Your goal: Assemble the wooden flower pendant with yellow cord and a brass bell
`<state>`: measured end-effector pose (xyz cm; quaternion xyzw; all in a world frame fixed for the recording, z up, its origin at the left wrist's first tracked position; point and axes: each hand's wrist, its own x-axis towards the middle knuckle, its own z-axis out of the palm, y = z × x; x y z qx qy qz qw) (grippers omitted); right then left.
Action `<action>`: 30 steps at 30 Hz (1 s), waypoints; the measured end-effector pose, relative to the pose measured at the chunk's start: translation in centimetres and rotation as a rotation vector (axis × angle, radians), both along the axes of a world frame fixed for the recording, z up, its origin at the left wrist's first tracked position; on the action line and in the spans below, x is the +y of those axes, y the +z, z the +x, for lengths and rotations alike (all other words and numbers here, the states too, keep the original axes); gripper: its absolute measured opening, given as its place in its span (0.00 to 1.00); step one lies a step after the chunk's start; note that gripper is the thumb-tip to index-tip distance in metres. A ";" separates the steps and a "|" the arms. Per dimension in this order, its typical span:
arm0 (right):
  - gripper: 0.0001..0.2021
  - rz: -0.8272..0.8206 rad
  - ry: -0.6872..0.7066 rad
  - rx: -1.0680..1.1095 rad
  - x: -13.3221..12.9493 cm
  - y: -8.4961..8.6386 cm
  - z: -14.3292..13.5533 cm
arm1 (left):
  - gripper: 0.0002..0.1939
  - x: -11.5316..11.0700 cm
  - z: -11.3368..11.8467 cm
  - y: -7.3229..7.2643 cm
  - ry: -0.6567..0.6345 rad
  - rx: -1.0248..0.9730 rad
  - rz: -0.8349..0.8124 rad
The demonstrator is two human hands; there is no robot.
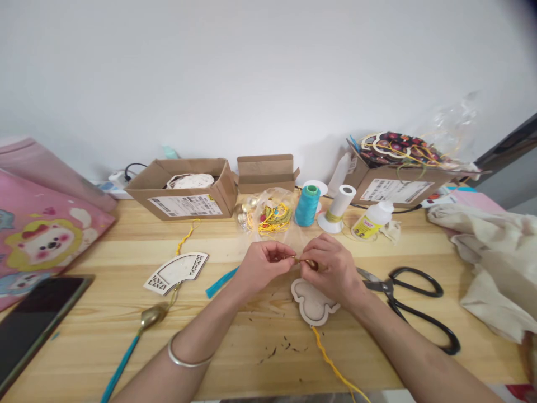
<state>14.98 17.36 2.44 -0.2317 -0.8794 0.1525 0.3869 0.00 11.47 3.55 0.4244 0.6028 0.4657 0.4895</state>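
My left hand (266, 266) and my right hand (329, 266) meet above the middle of the table, fingertips pinched close together. A small gold piece (311, 264) shows between the fingers of my right hand. My left fingertips close on something thin, mostly hidden. A teal tassel (221, 282) sticks out to the left from behind my left hand. Below my right hand lies a cloud-shaped wooden piece (314, 305) with a yellow cord (331, 364) running toward the front edge. Left of my hands is a fan-shaped wooden piece (178, 271) with a gold bell-like part (151, 317) and teal tassel.
Black-handled scissors (390, 288) lie open beside my right forearm. Behind my hands stand a teal thread spool (308, 207), a white spool (342, 204), a glue bottle (371, 221) and cardboard boxes (191, 204). A phone (37, 322) lies left, cream cloth (495, 252) right.
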 end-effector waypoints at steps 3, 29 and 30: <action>0.08 -0.023 0.006 0.003 0.0 0.0 0.0 | 0.05 0.0 0.0 0.2 0.019 -0.034 -0.008; 0.06 -0.965 0.155 0.292 0.1 -0.1 -0.2 | 0.09 -0.1 0.2 -0.7 -0.085 -0.149 0.003; 0.06 -1.005 0.166 0.306 0.1 -0.1 -0.2 | 0.09 -0.1 0.3 -0.7 -0.083 -0.147 0.004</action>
